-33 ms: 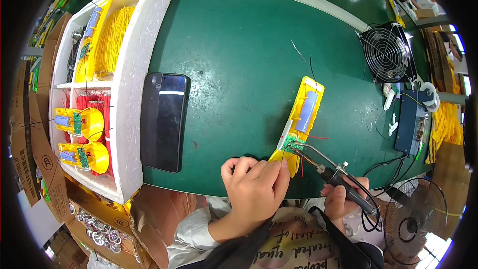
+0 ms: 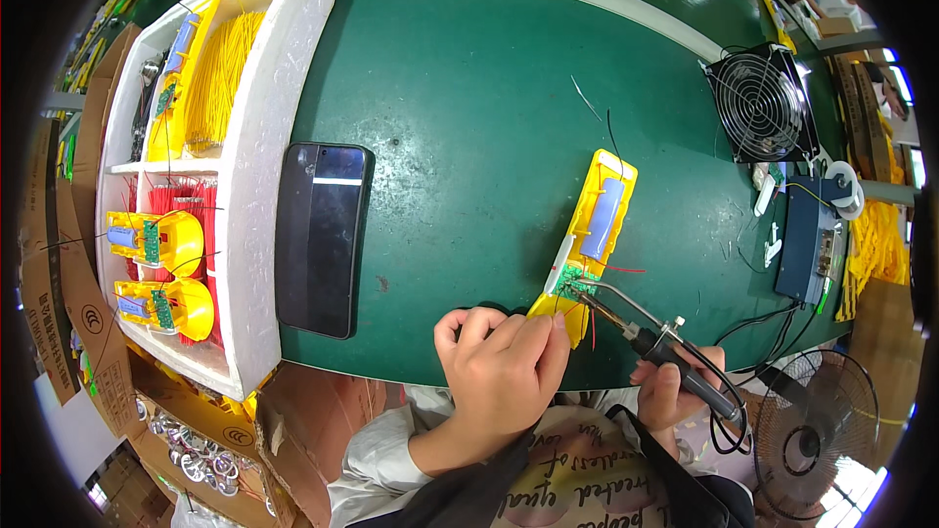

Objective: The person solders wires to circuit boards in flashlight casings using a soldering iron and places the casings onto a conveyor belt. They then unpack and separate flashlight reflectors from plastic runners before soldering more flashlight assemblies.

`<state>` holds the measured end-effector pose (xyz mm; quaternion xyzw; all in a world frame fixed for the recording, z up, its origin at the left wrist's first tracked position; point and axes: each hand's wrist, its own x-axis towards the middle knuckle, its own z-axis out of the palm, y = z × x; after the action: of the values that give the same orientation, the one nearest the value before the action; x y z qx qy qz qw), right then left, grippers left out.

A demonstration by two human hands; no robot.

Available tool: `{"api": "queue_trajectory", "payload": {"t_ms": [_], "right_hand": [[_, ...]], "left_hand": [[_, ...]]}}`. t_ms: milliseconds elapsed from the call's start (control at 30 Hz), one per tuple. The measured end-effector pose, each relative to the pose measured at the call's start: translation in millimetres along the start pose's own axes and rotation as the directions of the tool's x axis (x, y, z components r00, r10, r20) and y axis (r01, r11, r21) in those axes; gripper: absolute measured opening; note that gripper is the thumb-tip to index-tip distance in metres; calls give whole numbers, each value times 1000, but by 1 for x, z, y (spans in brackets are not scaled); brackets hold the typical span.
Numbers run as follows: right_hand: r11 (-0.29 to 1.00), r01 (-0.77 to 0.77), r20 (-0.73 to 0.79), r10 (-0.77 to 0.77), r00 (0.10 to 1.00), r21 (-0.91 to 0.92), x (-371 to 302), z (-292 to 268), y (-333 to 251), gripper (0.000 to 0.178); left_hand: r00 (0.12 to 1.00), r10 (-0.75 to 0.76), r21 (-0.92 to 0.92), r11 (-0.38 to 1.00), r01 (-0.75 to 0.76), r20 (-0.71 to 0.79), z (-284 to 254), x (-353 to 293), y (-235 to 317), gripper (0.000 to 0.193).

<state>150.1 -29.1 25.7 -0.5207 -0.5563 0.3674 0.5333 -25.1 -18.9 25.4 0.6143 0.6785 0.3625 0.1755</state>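
A yellow plastic housing [image 2: 594,181] lies slantwise near the front edge of the table, carrying a blue cylindrical battery [image 2: 602,219] and a small green circuit board [image 2: 572,282]. Thin red and black wires stick out from it. My left hand [image 2: 504,357] is closed at the housing's near end, thumb and fingers pressed together; whether a wire is also pinched there is hidden. In my right hand [image 2: 675,389] is a soldering iron [image 2: 650,344] with a curved metal feed tube. Its tip is at the circuit board.
A white foam box [image 2: 259,166] on the left holds yellow wires, red wires and similar yellow assemblies. Beside it lies a black phone [image 2: 326,240]. To the right are a black square fan [image 2: 761,103], a blue-grey box unit [image 2: 810,240] with cables, and a round fan [image 2: 817,430].
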Motion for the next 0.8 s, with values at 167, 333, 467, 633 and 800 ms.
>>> {"api": "queue_trajectory", "payload": {"t_ms": [167,333,467,633,800], "right_hand": [[999,-43,-26,42,999,-4,2,3,-1,33],[1000,-18,-18,18,1000,-1,4,3,0,32],[998,34,13,-34,999,-47,4,-1,1,31],[989,102,56,-96,994,-111,5,-1,-1,30],[991,88,72,-81,994,-99,5,-4,-1,31]], "left_hand": [[1000,0,4,1000,0,-16,2,2,-1,12],[1000,4,9,1000,-4,-7,2,2,-1,12],[1000,3,14,1000,-3,-15,3,2,-1,12],[1000,-7,12,1000,8,-24,4,1,-1,12],[1000,-8,11,1000,8,-16,3,2,0,11]]}}
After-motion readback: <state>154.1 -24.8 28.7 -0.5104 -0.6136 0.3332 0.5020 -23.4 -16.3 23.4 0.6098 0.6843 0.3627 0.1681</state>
